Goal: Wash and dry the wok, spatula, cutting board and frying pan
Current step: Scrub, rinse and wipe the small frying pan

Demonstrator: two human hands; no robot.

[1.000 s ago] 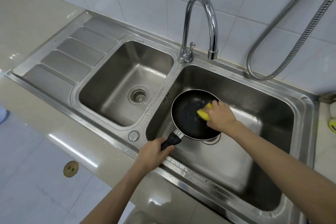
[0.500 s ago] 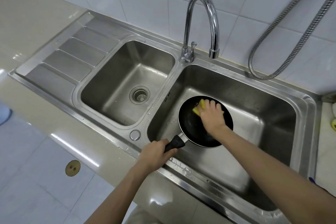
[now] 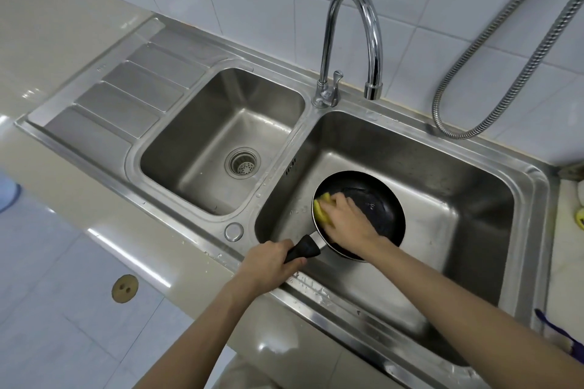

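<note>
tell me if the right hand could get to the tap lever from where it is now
Probably yes. The right hand presses the yellow sponge into the frying pan, and nothing stands between it and the tap lever behind the basin. It would have to lift off the pan first.

A pale beige countertop (image 3: 57,41) runs from the upper left of the frame down to the lower middle, glossy with light glare. Set into it is a steel double sink (image 3: 177,249) with a ribbed drainboard (image 3: 126,98) at the left. At the right edge, on the counter, sits a small yellow object (image 3: 580,218), mostly cut off.
</note>
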